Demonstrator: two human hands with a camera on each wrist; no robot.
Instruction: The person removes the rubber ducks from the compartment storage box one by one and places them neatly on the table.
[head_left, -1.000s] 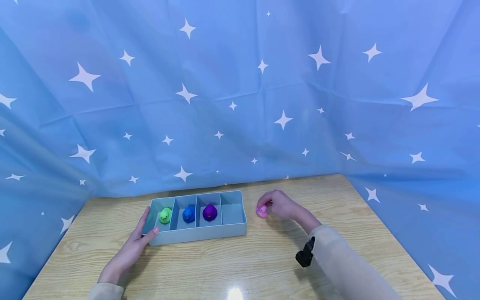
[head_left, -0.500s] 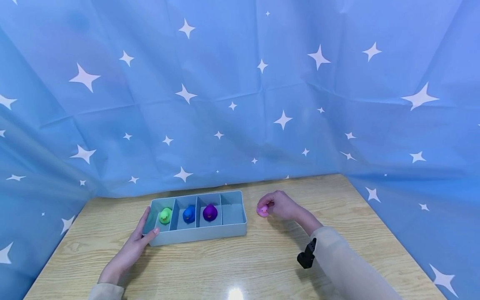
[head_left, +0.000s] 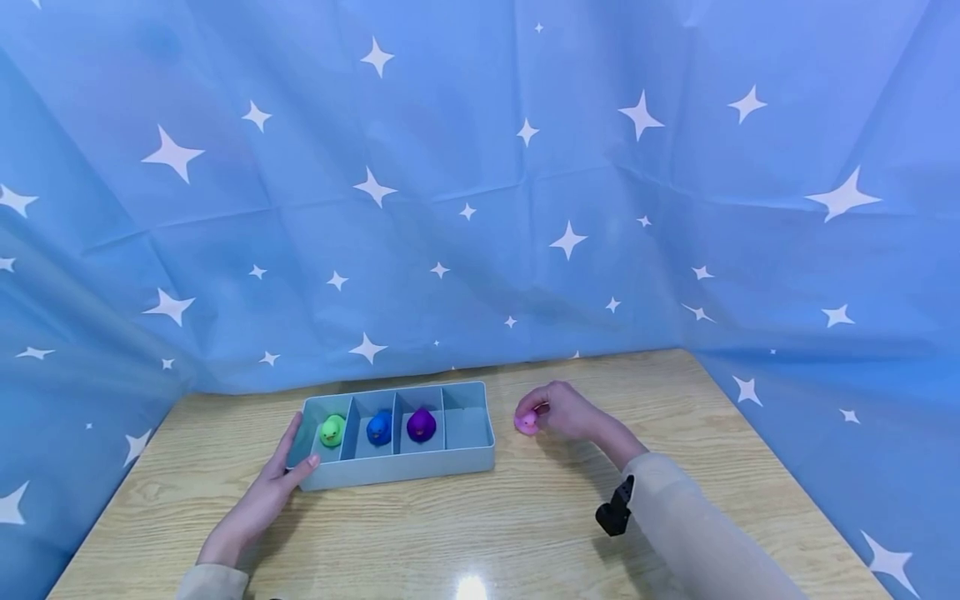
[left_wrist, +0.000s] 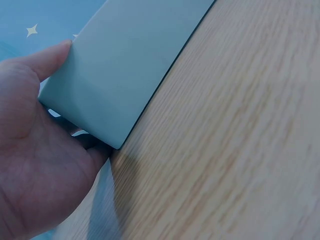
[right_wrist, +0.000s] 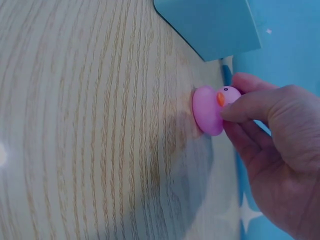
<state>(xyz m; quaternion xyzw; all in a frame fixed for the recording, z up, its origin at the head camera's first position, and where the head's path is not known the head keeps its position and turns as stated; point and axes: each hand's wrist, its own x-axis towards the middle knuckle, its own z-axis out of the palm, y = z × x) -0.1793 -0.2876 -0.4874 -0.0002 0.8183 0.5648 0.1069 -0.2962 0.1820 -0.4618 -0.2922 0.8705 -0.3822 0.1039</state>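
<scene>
Smooth plastic duck [right_wrist: 206, 114], matt box [left_wrist: 120, 70], wood-grained table [head_left: 375, 533]

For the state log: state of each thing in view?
Pale-blue rectangular tray: upright on wooden table, gripped by left hand
Round green toy duck: upright, leftmost compartment
Round blue toy duck: second compartment
Round purple toy duck: third compartment
Small pink toy duck: pinched by right hand
Star-print blue cloth: hanging, creased

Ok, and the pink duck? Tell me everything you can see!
The pink duck looks smooth and rubbery, with an orange beak and a dark eye. It seems to sit upright on the wood-grain table, apart from the right end of the blue-grey tray. The right hand pinches it around the head.
</scene>
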